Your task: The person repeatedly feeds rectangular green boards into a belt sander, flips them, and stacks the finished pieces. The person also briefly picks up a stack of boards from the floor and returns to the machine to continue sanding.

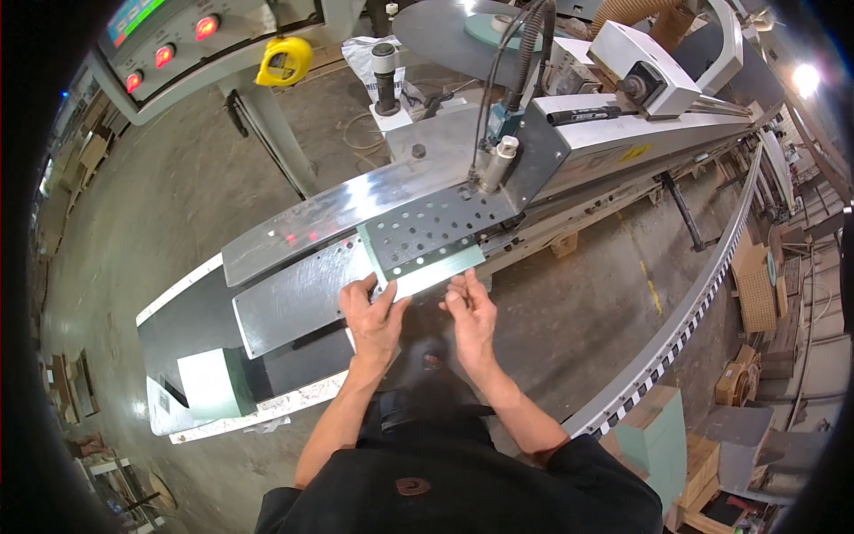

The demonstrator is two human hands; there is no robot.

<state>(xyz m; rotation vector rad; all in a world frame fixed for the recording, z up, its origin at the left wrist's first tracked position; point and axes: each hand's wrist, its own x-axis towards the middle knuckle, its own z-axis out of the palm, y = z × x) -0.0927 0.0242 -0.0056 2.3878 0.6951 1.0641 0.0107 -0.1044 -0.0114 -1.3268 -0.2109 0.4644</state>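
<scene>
A pale green panel [438, 274] lies on the machine's bed, partly under a dark perforated metal plate [427, 233]. My left hand [372, 322] is closed at the panel's near left corner, thumb and fingers pinched on its edge. At the near right corner, my right hand [472, 319] has its fingers curled against the front edge. Left of the panel runs a smooth grey metal plate [294, 298]. A stack of similar pale green panels [206, 384] stands on the black belt surface [182, 325] at the left.
A control box with red lit knobs [165, 55] hangs at the upper left, a yellow tape measure [284, 61] on its edge. The machine's long white body [614, 142] stretches far right. A curved rail [685, 343] passes on the right, beside more stacked green panels [654, 440].
</scene>
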